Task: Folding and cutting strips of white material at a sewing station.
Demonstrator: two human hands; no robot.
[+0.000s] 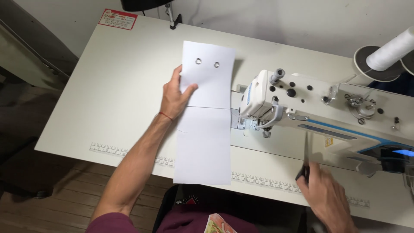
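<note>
While the white sheet (206, 116) lies flat on the pale bench (108, 99), just left of the sewing machine (310, 108), the left hand (176, 97) rests on its left edge near the upper half. That grip is spread loosely: the thumb lies across the white surface and the fingers reach up along the sheet's left border, pressing it down rather than pinching it. The left forearm runs straight up from the lower left, wrist level, with a thin red band around it. Two small metal eyelets (207, 63) sit side by side near the sheet's far end, above the thumb and apart from it. A faint seam line crosses the sheet at about its middle, just below the hand.

Well to the right, the right hand (325, 194) is at the bench's near edge, its grip pressed around the dark handles of a pair of scissors (305, 159), whose blades point up toward the machine's body. This hand is slightly blurred and well apart from the sheet. A measuring strip (258, 179) runs along the bench's front edge, between the two hands. A white thread cone (394, 49) stands at the far right.
</note>
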